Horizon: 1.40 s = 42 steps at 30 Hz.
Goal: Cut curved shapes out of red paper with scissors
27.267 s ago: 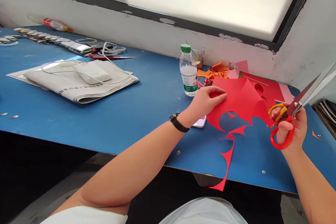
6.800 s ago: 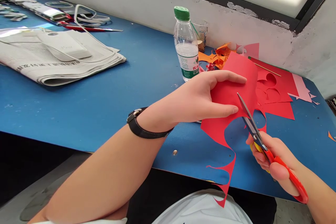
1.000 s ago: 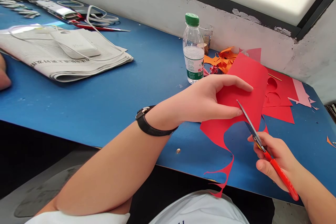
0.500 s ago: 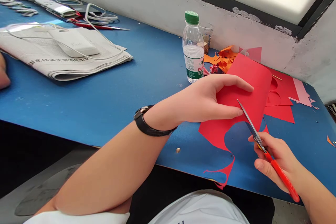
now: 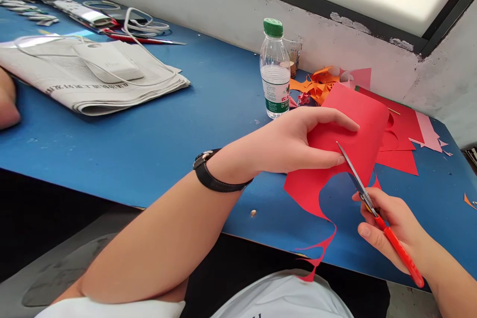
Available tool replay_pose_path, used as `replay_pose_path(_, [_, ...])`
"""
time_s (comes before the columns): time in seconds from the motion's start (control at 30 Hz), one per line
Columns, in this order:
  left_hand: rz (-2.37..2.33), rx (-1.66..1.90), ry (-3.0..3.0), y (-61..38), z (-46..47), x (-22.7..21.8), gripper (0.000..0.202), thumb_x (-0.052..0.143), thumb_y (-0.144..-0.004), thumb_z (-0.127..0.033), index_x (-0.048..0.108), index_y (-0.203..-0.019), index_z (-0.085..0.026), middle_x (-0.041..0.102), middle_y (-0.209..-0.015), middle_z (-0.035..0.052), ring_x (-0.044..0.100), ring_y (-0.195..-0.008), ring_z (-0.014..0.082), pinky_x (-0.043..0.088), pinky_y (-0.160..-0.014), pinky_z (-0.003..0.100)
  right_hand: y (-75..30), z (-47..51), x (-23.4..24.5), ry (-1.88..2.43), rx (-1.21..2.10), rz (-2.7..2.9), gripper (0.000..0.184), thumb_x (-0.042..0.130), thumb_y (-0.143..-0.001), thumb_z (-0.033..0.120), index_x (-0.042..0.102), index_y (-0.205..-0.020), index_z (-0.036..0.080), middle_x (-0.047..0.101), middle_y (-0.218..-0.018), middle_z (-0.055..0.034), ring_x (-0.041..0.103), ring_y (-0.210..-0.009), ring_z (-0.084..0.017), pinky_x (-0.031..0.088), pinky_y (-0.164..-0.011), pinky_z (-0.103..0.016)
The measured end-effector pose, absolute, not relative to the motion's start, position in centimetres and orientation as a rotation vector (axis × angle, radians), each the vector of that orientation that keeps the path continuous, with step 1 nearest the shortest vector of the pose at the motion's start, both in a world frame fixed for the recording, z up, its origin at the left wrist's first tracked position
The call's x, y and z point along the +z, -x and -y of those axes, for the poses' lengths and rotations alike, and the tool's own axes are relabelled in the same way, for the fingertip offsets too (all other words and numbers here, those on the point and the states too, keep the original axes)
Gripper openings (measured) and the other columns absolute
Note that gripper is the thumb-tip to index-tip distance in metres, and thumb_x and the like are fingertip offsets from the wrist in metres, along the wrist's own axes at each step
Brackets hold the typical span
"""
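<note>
My left hand (image 5: 298, 141) pinches a red paper sheet (image 5: 357, 124) above the blue table (image 5: 186, 124), thumb on top and fingers beneath. My right hand (image 5: 387, 228) grips red-handled scissors (image 5: 367, 198). Their blades point up and left into the sheet's lower edge, close to my left fingertips. A thin, curling red offcut strip (image 5: 320, 248) hangs from the sheet down past the table's front edge. A black band sits on my left wrist (image 5: 214, 179).
A water bottle with a green cap (image 5: 275, 72) stands behind the sheet. Orange scraps (image 5: 316, 87), more red paper (image 5: 402, 134) and pink pieces (image 5: 428, 131) lie at the back right. Folded newspaper with a white device and cable (image 5: 100, 74) lies left. Another person's hand (image 5: 7, 104) rests at the left edge.
The sheet's top edge has bent further over to the right, and the hanging strip has swung. Both hands stay nearly where they were. The other person's hand shows more.
</note>
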State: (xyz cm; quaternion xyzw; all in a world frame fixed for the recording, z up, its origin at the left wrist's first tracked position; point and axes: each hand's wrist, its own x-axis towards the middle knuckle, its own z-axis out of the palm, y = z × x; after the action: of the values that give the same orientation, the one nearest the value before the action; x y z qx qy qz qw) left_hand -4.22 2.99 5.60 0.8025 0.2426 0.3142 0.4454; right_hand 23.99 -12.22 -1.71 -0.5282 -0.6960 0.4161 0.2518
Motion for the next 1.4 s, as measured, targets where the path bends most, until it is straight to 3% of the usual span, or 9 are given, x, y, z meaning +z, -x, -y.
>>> replay_pose_path(0.43, [-0.598,0.793,-1.992,4.3,-3.0,5.7,0.046,0.081,-0.087,-0.022,0.080,-0.133,-0.022,0.084,-0.135,0.0069,0.078,-0.126,0.0271,0.066,-0.106,0.040,-24.2,12.0,-1.9,1.425,1.167,1.852,0.044,0.073,-0.106,0.063,0.069,-0.129,0.026,0.045,-0.085,0.0045,0.036,-0.069,-0.017,0.035,-0.060,-0.032])
replay_pose_path(0.73, [-0.619,0.803,-1.976,4.3,-2.8,5.9,0.046,0.083,-0.086,-0.021,0.080,-0.132,-0.021,0.083,-0.136,0.0058,0.079,-0.126,0.0257,0.066,-0.110,0.038,-23.7,12.0,-1.6,1.389,1.232,1.742,0.070,0.073,-0.093,0.090,0.075,-0.117,0.024,0.044,-0.080,0.0052,0.031,-0.065,-0.015,0.029,-0.055,-0.033])
replay_pose_path(1.0, [-0.602,0.823,-1.994,4.3,-2.8,5.7,0.046,0.085,-0.086,-0.022,0.080,-0.131,-0.024,0.084,-0.136,0.0056,0.081,-0.120,0.0254,0.069,-0.094,0.034,-24.2,12.0,-2.4,1.312,1.371,1.639,0.078,0.076,-0.089,0.092,0.073,-0.131,0.027,0.045,-0.082,0.0042,0.030,-0.065,-0.015,0.025,-0.048,-0.029])
replay_pose_path(1.13, [-0.576,0.835,-1.998,4.3,-2.9,5.6,0.046,0.085,-0.086,-0.019,0.079,-0.132,-0.024,0.084,-0.139,0.0056,0.080,-0.122,0.0250,0.069,-0.100,0.035,-24.6,12.1,-2.9,1.268,1.410,1.625,0.076,0.080,-0.087,0.088,0.073,-0.134,0.028,0.046,-0.081,0.0045,0.029,-0.063,-0.014,0.025,-0.050,-0.030])
replay_pose_path(1.4, [-0.556,0.815,-1.975,4.3,-2.9,5.8,0.048,0.085,-0.086,-0.017,0.078,-0.134,-0.023,0.082,-0.143,0.0066,0.079,-0.127,0.0260,0.068,-0.104,0.035,-23.6,12.4,-2.3,1.333,1.402,1.558,0.096,0.066,-0.079,0.106,0.076,-0.128,0.024,0.045,-0.080,0.0039,0.028,-0.065,-0.016,0.024,-0.055,-0.033])
